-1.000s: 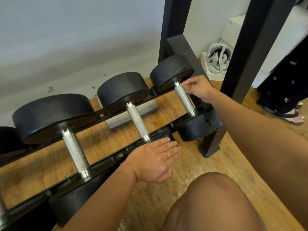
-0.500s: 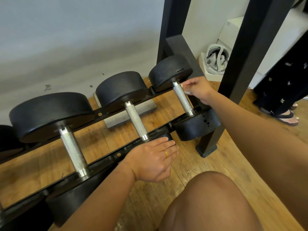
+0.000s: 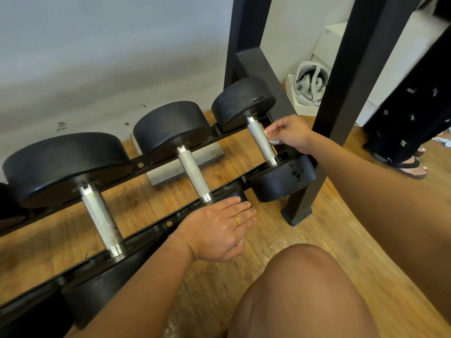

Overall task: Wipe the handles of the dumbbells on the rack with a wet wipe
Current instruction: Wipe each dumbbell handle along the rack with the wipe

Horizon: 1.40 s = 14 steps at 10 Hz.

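My right hand (image 3: pixel 290 134) pinches the wipe (image 3: pixel 275 142) against the right dumbbell (image 3: pixel 241 101) handle (image 3: pixel 261 140) on the rack (image 3: pixel 156 229); my left hand (image 3: pixel 217 230) rests flat, fingers straight, on the middle dumbbell's (image 3: pixel 170 123) near end

Soft daylight, curved wide-angle edges

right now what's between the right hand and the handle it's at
The white wipe, pinched in the right hand and held against the rightmost handle. Only its edges show past the fingers, in the head view.
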Tool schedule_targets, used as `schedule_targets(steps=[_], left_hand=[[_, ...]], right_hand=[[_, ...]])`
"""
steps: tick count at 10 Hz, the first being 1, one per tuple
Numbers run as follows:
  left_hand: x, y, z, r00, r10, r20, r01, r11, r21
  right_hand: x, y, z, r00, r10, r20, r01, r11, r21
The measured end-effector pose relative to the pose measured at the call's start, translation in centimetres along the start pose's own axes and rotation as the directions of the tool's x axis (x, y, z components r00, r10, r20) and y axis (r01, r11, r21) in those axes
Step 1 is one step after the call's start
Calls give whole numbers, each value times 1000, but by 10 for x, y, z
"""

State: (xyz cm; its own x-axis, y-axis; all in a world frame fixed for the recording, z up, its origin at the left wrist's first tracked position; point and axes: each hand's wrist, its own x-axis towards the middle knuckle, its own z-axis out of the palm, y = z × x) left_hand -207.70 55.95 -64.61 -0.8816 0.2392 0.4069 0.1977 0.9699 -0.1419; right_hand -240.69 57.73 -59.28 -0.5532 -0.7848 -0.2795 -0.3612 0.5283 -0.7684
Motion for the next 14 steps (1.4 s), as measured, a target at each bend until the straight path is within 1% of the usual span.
schedule_targets(steps=[1,2,3,4,6,7,8,9,10,11,12,13,14], left_hand=[[0,0,0,1000,3,-4,-3,1000,-7],[0,0,0,1000,2,0,-2,1000,-5],[1,0,-1,1000,4,0,-4,1000,-1],[1,0,-1,1000,8,10,-8,1000,2],[1,0,-2,1000,7,12,-7,1000,0],[1,0,-3,1000,5,9,-5,1000,-4],[1,0,-3,1000,8,5,-8,1000,-10],[1,0,-3,1000,11,3,-11,1000,-2],[1,-1,-2,1000,10,0,-10,1000,-4],[1,-1,-2,1000,13,-3,-13,1000,2],[0,-1,-1,1000,10,2,-10,1000,-5],[0,-1,-1,1000,8,6,-8,1000,-1],[0,0,-2,1000,7,5,-7,1000,5]], right_hand=[[-9,2,-14,993,17,114,-1,991,-134],[-16,9,-20,980,49,195,0,970,-243],[-18,15,-15,994,-15,111,41,972,-230],[-19,13,-15,994,-9,112,32,978,-207],[-14,5,-24,965,90,247,-1,941,-338],[-8,0,-28,952,116,284,5,919,-394],[-5,-10,-26,988,37,150,9,954,-298],[2,-26,-13,986,-76,-151,69,996,-53],[12,-34,3,970,-82,-227,91,995,27],[16,-29,14,975,-59,-213,77,994,78],[15,-26,18,969,-87,-231,102,994,50],[7,-26,17,964,-124,-234,122,992,-26],[-3,-24,15,968,-131,-214,114,989,-90]])
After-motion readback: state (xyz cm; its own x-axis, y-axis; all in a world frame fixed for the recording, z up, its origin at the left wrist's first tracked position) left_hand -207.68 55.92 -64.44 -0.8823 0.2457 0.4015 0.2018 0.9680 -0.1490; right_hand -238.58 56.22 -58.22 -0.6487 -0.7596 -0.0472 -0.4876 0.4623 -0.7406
